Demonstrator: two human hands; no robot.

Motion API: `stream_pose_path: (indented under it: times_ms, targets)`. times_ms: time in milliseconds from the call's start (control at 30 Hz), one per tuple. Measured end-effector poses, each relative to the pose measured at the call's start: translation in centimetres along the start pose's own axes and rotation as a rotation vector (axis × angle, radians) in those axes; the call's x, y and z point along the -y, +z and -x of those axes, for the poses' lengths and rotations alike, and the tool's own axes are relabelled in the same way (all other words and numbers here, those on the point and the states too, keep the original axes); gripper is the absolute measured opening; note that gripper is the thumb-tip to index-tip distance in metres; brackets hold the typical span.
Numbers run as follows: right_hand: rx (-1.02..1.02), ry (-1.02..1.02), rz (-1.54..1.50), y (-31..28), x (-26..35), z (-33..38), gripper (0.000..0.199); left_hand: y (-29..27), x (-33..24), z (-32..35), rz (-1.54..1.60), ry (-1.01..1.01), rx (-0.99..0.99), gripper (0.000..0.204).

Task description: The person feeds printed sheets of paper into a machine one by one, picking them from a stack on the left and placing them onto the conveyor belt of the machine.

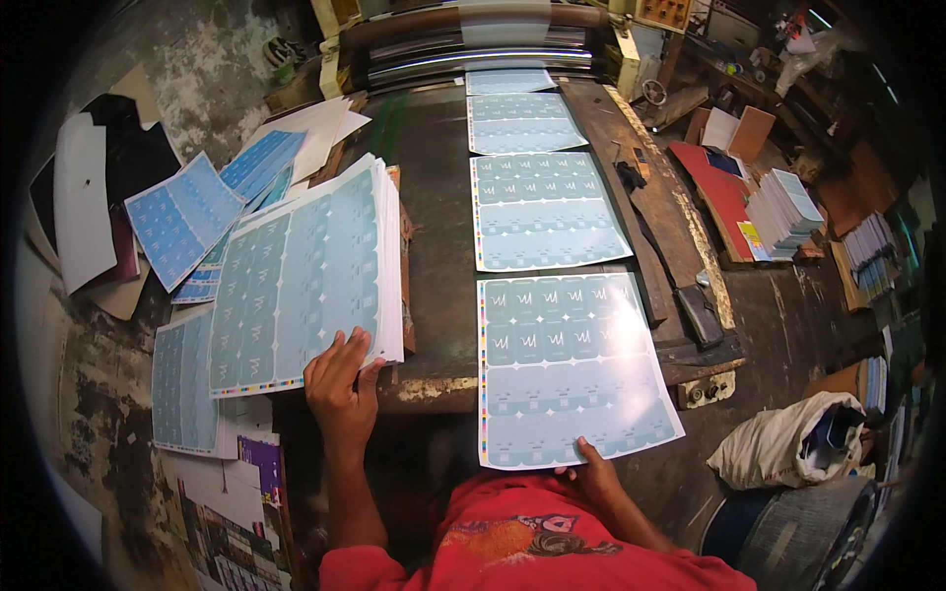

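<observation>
My right hand [593, 475] grips the near edge of a pale blue-green printed sheet [572, 384], thumb on top and fingers under it. The sheet reaches out over the front of the machine's dark table, with a shine on its right half. To the left, my left hand [341, 386] rests on the near right corner of a thick stack of like printed sheets [296, 266]. Its fingers lie along the top sheet and the thumb sits apart at the corner. Beyond the held sheet, another printed sheet [550, 212] and further ones lie in a line toward the rollers [483, 59].
Loose blue printed sheets [185, 219] and plain boards lie left of the stack. A dark strap with a block [698, 313] runs along the table's right edge. On the right are a pile of cards [783, 215] on a red board and a white sack [788, 440].
</observation>
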State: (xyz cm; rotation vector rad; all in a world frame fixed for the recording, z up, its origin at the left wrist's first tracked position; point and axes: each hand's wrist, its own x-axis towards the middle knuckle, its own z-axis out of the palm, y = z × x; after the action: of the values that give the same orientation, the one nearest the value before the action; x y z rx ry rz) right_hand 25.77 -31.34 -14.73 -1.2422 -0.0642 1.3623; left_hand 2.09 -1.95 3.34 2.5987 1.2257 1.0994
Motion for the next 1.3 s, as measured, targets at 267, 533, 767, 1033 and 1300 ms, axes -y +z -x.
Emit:
stream_pose_path:
  times_ms: [267,533,767,1033,1300]
  targets:
    - [0.023,-0.163,-0.205,0.6,2.9,-4.5,0.052,0.3,-0.6,-0.5,0.157,-0.117,-0.044,0.024]
    - [-0.232,-0.287,-0.29,3.0,2.9,-7.1,0.045,2.8,-0.8,-0.8,0.303,-0.408,-0.293,0.019]
    - [-0.144,-0.4,-0.319,3.3,4.0,-6.5,0.065,1.0,-1.4,-0.7,0.073,-0.153,-0.156,0.017]
    - [0.101,-0.329,-0.034,1.1,3.7,-6.3,0.053,-0.1,0.2,-2.4,1.166,-0.728,-0.7,0.041]
    - [-0.227,-0.615,1.429,-5.9,-1.0,-6.0,0.051,1.1,-0.1,-0.6,0.088,-0.138,-0.138,0.015]
